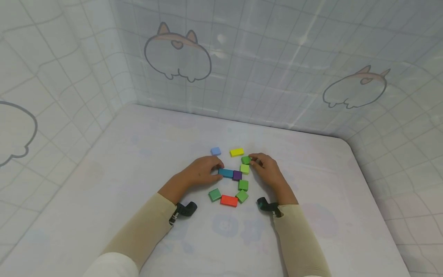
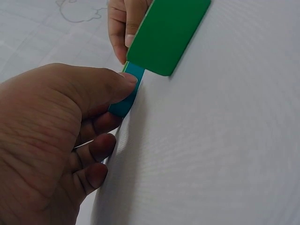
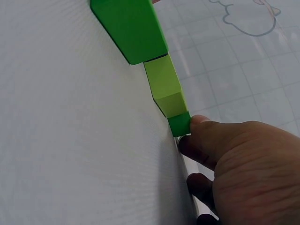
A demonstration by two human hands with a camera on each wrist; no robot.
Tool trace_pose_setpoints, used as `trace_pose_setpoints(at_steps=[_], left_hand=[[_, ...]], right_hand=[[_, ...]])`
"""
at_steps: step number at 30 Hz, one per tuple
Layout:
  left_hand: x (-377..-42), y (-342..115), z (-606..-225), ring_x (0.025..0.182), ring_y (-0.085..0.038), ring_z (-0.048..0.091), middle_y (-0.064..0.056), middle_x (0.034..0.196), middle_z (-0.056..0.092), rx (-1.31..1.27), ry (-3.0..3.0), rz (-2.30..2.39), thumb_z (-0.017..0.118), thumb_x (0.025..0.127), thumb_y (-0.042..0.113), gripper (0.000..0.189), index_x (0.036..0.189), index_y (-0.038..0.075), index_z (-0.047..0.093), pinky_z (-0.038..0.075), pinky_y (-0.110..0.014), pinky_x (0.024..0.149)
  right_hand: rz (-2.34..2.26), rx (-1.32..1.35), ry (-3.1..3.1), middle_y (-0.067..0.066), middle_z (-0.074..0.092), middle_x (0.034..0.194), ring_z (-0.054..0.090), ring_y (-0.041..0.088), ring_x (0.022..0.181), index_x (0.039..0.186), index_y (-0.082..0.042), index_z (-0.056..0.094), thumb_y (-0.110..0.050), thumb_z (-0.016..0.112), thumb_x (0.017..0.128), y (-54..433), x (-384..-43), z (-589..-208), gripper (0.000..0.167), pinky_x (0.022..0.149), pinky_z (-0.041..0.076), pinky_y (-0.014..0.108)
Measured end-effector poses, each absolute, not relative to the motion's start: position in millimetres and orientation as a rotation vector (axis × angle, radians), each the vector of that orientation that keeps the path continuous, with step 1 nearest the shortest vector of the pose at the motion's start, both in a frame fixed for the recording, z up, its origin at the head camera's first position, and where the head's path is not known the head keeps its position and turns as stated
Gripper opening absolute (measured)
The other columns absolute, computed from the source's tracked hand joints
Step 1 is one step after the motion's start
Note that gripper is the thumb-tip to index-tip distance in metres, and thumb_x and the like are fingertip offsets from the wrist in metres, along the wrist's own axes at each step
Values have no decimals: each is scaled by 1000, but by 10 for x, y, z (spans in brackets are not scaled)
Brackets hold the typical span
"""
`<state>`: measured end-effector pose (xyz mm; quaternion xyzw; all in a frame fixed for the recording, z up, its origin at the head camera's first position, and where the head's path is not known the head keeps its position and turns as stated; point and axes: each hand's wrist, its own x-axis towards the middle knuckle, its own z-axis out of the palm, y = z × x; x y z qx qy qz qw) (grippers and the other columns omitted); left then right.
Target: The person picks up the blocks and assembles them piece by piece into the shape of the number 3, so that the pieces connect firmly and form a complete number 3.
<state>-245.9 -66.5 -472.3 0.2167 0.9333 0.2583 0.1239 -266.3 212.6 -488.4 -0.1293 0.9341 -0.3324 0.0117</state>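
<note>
My left hand [image 1: 202, 171] pinches the left end of a long blue block [image 1: 226, 173] between thumb and fingers. Its right end meets a purple cube [image 1: 237, 176]. At the upper right, thumb and forefinger of my right hand [image 1: 267, 169] hold the right edge of a green block [image 1: 245, 160]. In the right wrist view, that green block [image 3: 179, 124] sits against a yellow-green block [image 3: 164, 79]. A green block [image 1: 243, 185], another green block [image 1: 242, 196], a red block [image 1: 229, 201] and a darker green block [image 1: 215, 195] carry the curved row downward and left.
A yellow block [image 1: 237, 152] and a light blue block [image 1: 215, 151] lie beyond the hands on the pale table [image 1: 138, 130]. Walls with a grid print [image 1: 263, 84] enclose the back and sides. Dark wrist mounts [image 1: 187, 209] show at both sleeves.
</note>
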Motion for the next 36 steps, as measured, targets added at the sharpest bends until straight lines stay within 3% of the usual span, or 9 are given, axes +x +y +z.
trace_pose_setpoints(at_steps=[36], left_hand=[[-2437,-649,-4711,102,-10,56,8,113,64,607,2730,741,73,89,36,37,122,21,64,51,-33,95]], right_hand=[[-1035,-381,2905,3,64,112,53,23,96,131,-16,63,-19,59,101,2122,-2668,-4898,30,85,48,38]])
